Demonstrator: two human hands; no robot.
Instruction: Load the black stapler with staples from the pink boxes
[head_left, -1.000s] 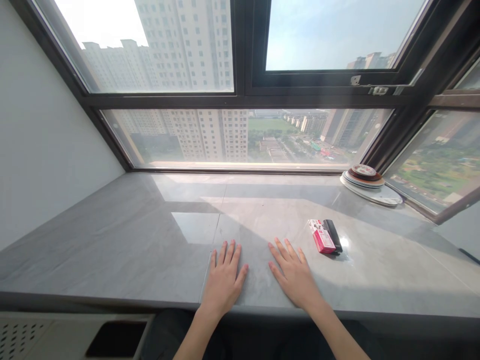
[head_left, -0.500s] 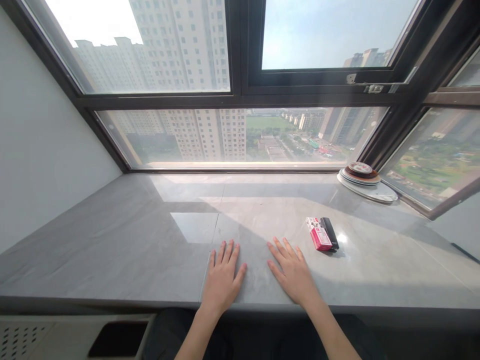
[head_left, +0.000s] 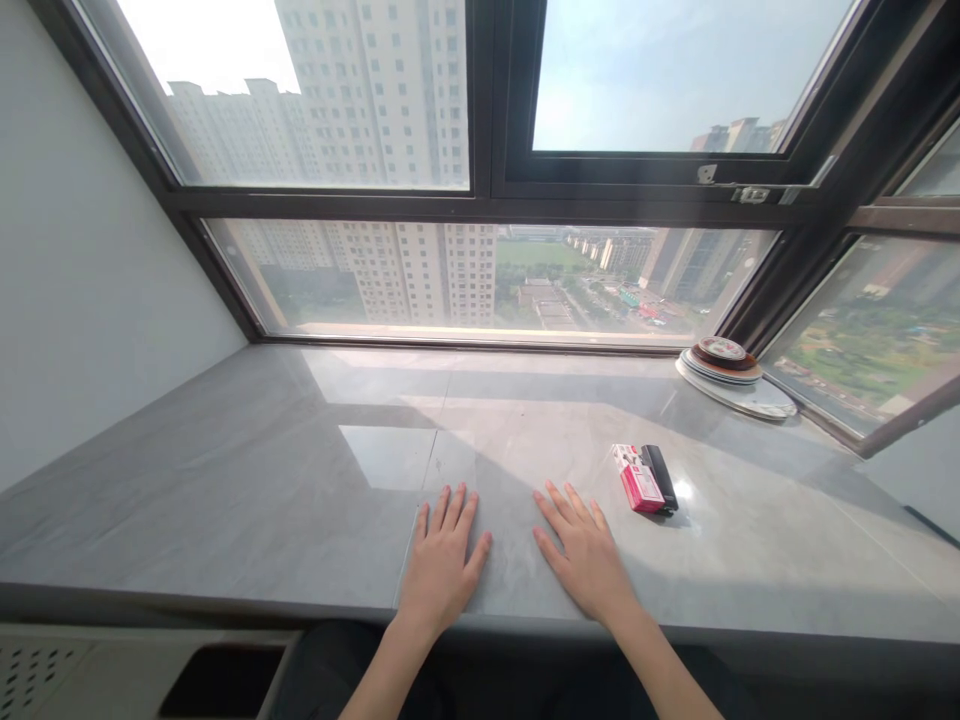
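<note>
Now my left hand (head_left: 439, 560), right hand (head_left: 589, 555) flat, empty, fingers spread on sill (head_left: 225, 480); red box (head_left: 636, 478) near, far-right of right hand, long axis near-far.

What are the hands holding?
Nothing. The left hand and right hand lie flat on the grey windowsill, apart from the small red box.

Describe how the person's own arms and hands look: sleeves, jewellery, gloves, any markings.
The left forearm and right forearm are bare down to the picture's edge; no sleeve shows. The left hand and right hand wear no gloves, and no ring, watch or bracelet is visible. No tattoos or marks show. Nail polish is too small to tell.
</note>
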